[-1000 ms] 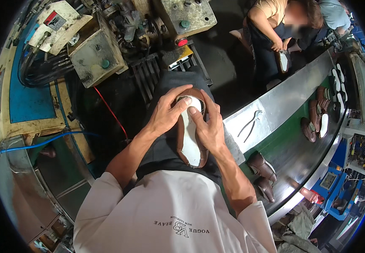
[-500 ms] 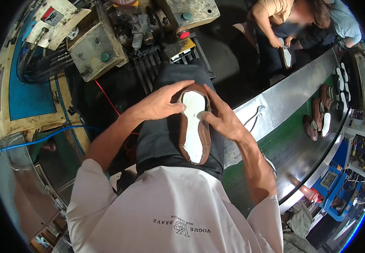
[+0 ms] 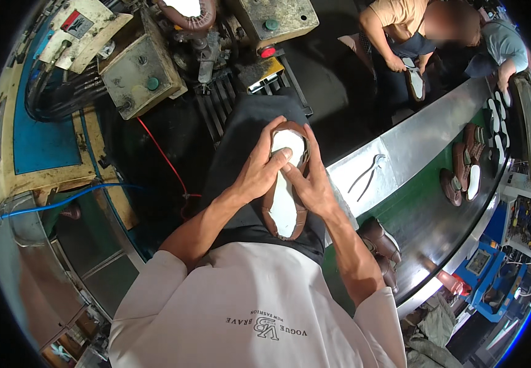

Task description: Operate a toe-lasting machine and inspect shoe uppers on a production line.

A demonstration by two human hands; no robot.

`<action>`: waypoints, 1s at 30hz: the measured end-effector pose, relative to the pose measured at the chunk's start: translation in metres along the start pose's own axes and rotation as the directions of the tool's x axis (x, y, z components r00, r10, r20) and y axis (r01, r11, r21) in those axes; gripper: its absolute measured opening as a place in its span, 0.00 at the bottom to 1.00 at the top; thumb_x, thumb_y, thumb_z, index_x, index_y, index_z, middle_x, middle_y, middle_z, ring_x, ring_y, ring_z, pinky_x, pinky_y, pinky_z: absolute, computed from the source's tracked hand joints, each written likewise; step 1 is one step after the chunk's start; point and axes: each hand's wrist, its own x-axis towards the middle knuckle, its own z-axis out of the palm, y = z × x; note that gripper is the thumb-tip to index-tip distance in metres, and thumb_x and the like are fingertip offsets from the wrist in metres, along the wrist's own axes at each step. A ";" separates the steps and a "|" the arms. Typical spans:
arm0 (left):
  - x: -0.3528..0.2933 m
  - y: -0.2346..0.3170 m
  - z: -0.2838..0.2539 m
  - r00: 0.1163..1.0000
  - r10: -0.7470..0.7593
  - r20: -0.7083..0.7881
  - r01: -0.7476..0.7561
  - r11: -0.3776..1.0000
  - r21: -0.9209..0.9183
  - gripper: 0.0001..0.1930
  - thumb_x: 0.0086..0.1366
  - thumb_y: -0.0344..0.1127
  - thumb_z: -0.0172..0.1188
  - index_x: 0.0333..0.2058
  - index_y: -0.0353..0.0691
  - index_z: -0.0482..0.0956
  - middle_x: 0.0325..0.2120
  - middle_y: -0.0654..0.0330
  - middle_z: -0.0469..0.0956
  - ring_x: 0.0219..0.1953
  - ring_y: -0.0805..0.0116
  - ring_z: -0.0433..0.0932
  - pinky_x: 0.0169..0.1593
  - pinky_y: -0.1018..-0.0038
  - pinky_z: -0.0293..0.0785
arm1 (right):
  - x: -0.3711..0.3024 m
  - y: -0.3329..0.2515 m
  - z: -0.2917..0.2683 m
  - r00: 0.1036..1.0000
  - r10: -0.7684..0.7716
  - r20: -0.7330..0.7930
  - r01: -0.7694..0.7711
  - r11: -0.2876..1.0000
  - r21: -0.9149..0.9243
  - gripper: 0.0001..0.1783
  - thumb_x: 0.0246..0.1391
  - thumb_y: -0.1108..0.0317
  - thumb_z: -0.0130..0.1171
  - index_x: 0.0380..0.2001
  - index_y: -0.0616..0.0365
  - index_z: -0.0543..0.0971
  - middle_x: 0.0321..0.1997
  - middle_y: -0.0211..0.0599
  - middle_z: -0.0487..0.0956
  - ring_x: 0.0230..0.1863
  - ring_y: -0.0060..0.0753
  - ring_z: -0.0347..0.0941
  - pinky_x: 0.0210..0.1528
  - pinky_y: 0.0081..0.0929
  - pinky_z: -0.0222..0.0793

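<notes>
A brown shoe upper (image 3: 301, 224) lies bottom up across my dark-clad lap, with a white insole (image 3: 285, 208) covering its underside. My left hand (image 3: 260, 167) wraps the far, wider end from the left, thumb pressed on the insole. From the right, my right hand (image 3: 313, 187) curls around the same end, its thumb close to the left one. Both hands are closed on the shoe. Its near end rests against my lap, close to my shirt. The fingers' undersides are hidden.
Pincers (image 3: 370, 173) lie on the metal ledge (image 3: 422, 135) at right. Brown shoes (image 3: 381, 240) and more shoes (image 3: 460, 162) sit on the green belt (image 3: 409, 205). A machine (image 3: 207, 52) ahead bears another brown shoe (image 3: 189, 18). Co-workers sit at far right, one holding a shoe (image 3: 416, 83).
My left hand has shifted right and its thumb onto the insole; my right thumb has moved beside it. The machine's shoe has come further into view. Shoes near my right arm are now visible.
</notes>
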 end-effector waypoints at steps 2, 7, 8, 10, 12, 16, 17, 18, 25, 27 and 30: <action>0.002 0.006 -0.006 0.995 -0.039 0.088 0.058 0.971 -0.231 0.37 0.80 0.38 0.58 0.80 0.36 0.53 0.75 0.48 0.64 0.77 0.58 0.63 0.79 0.60 0.57 | 0.001 -0.001 -0.006 1.000 -0.009 0.026 0.009 1.000 -0.001 0.55 0.69 0.60 0.70 0.85 0.58 0.45 0.82 0.61 0.62 0.83 0.56 0.58 0.82 0.47 0.55; -0.011 -0.014 -0.014 0.985 -0.070 0.159 0.164 0.674 -0.721 0.40 0.84 0.51 0.52 0.82 0.40 0.47 0.78 0.55 0.59 0.79 0.60 0.59 0.81 0.60 0.54 | -0.001 -0.014 -0.010 0.991 0.063 0.117 -0.065 0.998 0.011 0.61 0.65 0.61 0.74 0.86 0.55 0.42 0.83 0.62 0.60 0.85 0.56 0.54 0.84 0.48 0.51; -0.014 -0.021 -0.008 0.991 -0.080 0.111 0.135 0.704 -0.697 0.40 0.84 0.52 0.51 0.82 0.39 0.46 0.79 0.55 0.59 0.80 0.60 0.59 0.81 0.60 0.55 | 0.000 -0.012 -0.008 0.993 0.052 0.108 -0.054 0.999 0.009 0.61 0.65 0.61 0.74 0.86 0.55 0.42 0.83 0.61 0.60 0.85 0.55 0.54 0.84 0.48 0.51; -0.016 -0.020 -0.001 0.996 -0.081 0.040 0.091 0.882 -0.462 0.39 0.85 0.51 0.50 0.82 0.39 0.46 0.77 0.52 0.60 0.78 0.61 0.59 0.81 0.62 0.54 | 0.000 -0.004 -0.009 0.995 0.042 0.094 -0.041 0.999 -0.006 0.61 0.65 0.61 0.74 0.86 0.55 0.42 0.84 0.61 0.59 0.85 0.55 0.54 0.84 0.48 0.51; -0.011 -0.017 -0.004 1.000 -0.020 0.020 0.021 0.995 -0.097 0.38 0.86 0.51 0.49 0.82 0.39 0.47 0.75 0.50 0.60 0.77 0.61 0.59 0.80 0.63 0.55 | 0.000 0.001 -0.006 0.995 0.045 0.084 -0.047 0.999 0.020 0.62 0.63 0.60 0.75 0.86 0.56 0.44 0.83 0.58 0.59 0.85 0.51 0.54 0.85 0.47 0.49; -0.002 0.006 -0.009 0.997 -0.012 0.082 0.017 0.998 -0.066 0.40 0.80 0.44 0.60 0.81 0.39 0.51 0.71 0.50 0.65 0.73 0.62 0.65 0.77 0.63 0.60 | 0.002 0.000 -0.008 0.991 -0.085 0.104 0.085 0.996 0.009 0.60 0.64 0.62 0.75 0.85 0.56 0.45 0.85 0.59 0.57 0.86 0.54 0.51 0.85 0.47 0.48; 0.003 0.017 -0.013 0.998 -0.027 0.049 0.031 0.995 -0.095 0.40 0.75 0.41 0.68 0.78 0.38 0.58 0.65 0.53 0.72 0.66 0.64 0.72 0.71 0.65 0.68 | 0.001 -0.004 -0.013 0.989 -0.029 0.142 0.001 0.981 0.193 0.56 0.69 0.52 0.70 0.85 0.58 0.47 0.86 0.55 0.55 0.87 0.52 0.48 0.86 0.45 0.44; 0.009 0.015 -0.016 0.995 -0.090 0.049 0.097 0.981 -0.169 0.35 0.75 0.40 0.68 0.75 0.38 0.65 0.62 0.55 0.75 0.64 0.65 0.73 0.70 0.66 0.69 | 0.001 -0.002 -0.014 0.989 0.008 0.149 -0.065 0.921 0.384 0.54 0.71 0.48 0.66 0.85 0.58 0.48 0.87 0.54 0.54 0.87 0.51 0.48 0.86 0.44 0.44; 0.005 0.006 -0.012 0.995 0.070 0.071 -0.067 0.997 -0.046 0.33 0.77 0.43 0.65 0.74 0.38 0.64 0.62 0.52 0.74 0.65 0.63 0.73 0.70 0.65 0.69 | 0.002 -0.005 -0.002 0.999 -0.023 -0.032 0.027 0.989 0.147 0.42 0.83 0.40 0.36 0.83 0.63 0.55 0.83 0.58 0.63 0.85 0.55 0.56 0.84 0.40 0.49; 0.005 0.004 -0.008 0.994 0.086 0.068 -0.085 0.996 -0.014 0.33 0.78 0.43 0.63 0.74 0.38 0.62 0.63 0.51 0.73 0.66 0.62 0.72 0.70 0.64 0.68 | -0.001 -0.006 0.007 0.991 -0.011 -0.131 0.017 0.999 0.042 0.40 0.83 0.43 0.35 0.81 0.65 0.58 0.79 0.63 0.68 0.81 0.60 0.62 0.81 0.42 0.55; 0.006 0.001 -0.003 0.998 0.046 0.046 -0.048 0.998 0.038 0.34 0.79 0.43 0.62 0.75 0.38 0.60 0.65 0.48 0.71 0.67 0.59 0.71 0.71 0.62 0.67 | 0.000 -0.006 0.018 0.968 0.005 -0.249 -0.041 0.989 -0.140 0.37 0.84 0.47 0.36 0.79 0.67 0.62 0.70 0.70 0.76 0.74 0.69 0.71 0.76 0.46 0.64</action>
